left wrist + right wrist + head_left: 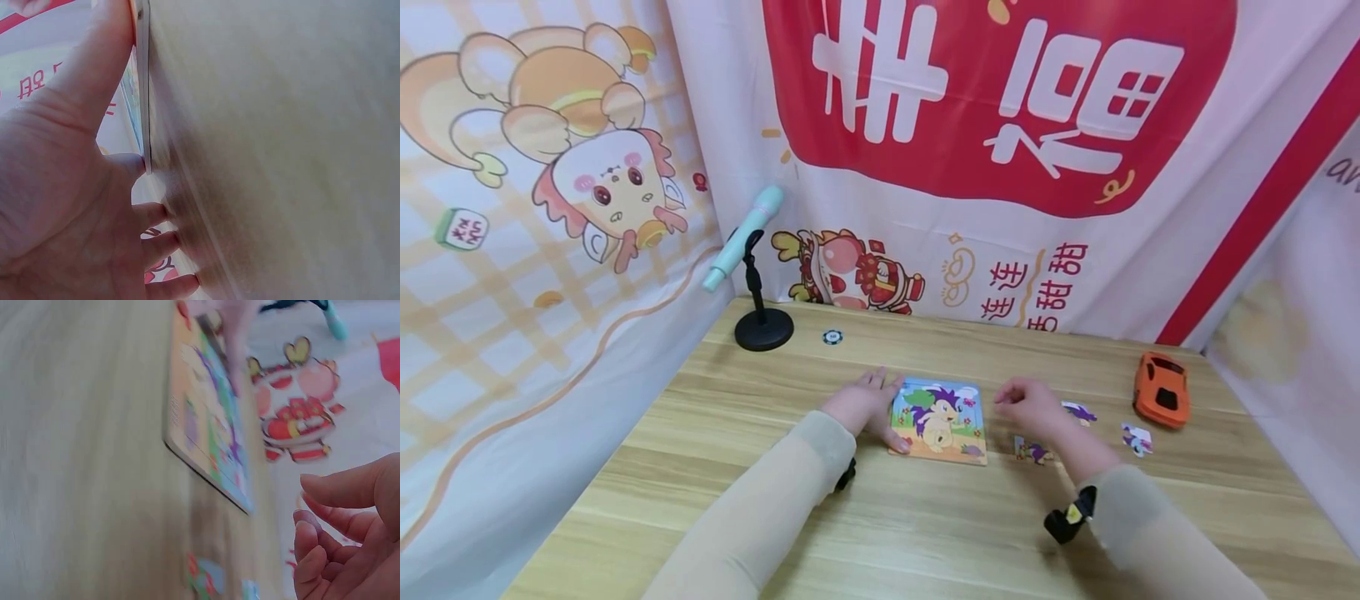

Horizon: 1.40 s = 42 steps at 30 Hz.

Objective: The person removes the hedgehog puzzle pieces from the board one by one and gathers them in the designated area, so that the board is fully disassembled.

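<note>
Wooden square puzzle board (940, 421) (flat, glossy) under spread left hand (867, 403); right hand (1028, 406) loosely curled, empty.

The puzzle board (940, 420) showed a purple-spined, tan hedgehog on blue and orange (toy car (1162, 388) at right: orange, black windows).

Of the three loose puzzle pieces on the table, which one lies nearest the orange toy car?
The loose piece farthest right, just below the orange toy car. The other two lie further left, close by the right hand.
</note>
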### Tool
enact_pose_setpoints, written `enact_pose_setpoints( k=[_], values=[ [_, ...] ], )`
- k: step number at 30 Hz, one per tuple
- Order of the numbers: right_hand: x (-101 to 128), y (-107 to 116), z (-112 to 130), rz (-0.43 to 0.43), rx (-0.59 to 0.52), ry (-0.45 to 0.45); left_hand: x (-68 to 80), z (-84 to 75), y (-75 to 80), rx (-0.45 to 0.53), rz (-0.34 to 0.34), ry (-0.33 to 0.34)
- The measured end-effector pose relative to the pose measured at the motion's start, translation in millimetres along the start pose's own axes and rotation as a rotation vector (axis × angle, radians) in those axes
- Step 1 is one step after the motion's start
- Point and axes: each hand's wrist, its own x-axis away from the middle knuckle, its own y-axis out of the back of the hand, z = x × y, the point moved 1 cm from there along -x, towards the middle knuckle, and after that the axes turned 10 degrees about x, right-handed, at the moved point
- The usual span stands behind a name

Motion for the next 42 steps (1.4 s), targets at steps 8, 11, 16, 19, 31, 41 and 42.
enact_pose_setpoints(
  k=[8,11,16,19,31,41,42],
  values=[
    [-15.0,-40.8,10.6,0.072,0.008,0.002,-10.6,4.7,-5.7,-0.001,-0.004,0.012],
    [-18.7,-49.0,10.0,0.068,0.014,-0.032,-1.9,0.3,-1.4,0.003,0.000,0.017],
    [-22.5,-57.1,6.9,0.067,0.008,-0.068,4.3,-1.1,0.3,0.020,-0.003,0.002],
    [-22.3,-58.4,5.3,0.058,0.004,-0.061,6.8,-3.8,2.5,-0.004,0.012,0.013],
    [-23.7,-59.3,3.1,0.047,0.053,-0.062,-13.1,4.4,-6.9,-0.030,0.009,0.025],
    [-28.0,-57.0,7.1,0.050,0.112,-0.040,-12.8,4.9,-6.5,-0.021,0.006,0.014],
    [-28.7,-57.0,6.6,0.051,0.113,-0.036,-11.0,4.0,-5.6,-0.027,0.009,0.016]
  ],
)
